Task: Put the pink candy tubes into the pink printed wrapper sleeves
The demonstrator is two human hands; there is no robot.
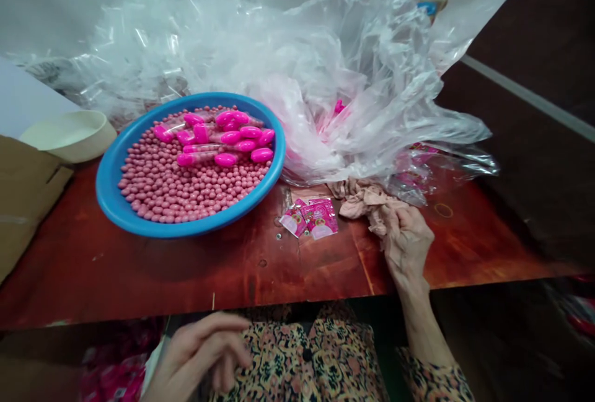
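My right hand [408,240] is closed on a crumpled beige cloth [365,201] at the table's right side. My left hand [204,352] hangs below the table's front edge, slightly blurred, its fingers apart and nothing in them. Left of the cloth lie several small pink printed packets [318,218]. A blue basin [109,204] holds many pink beads [186,190], and on top of them rest several clear tubes with bright pink caps [225,160].
Clear plastic bags [362,74] are heaped along the back, some with pink items inside. A white bowl [74,139] and a cardboard box [25,197] stand at the left of the red table [162,278]. Pink packages [114,371] show below the table at the left.
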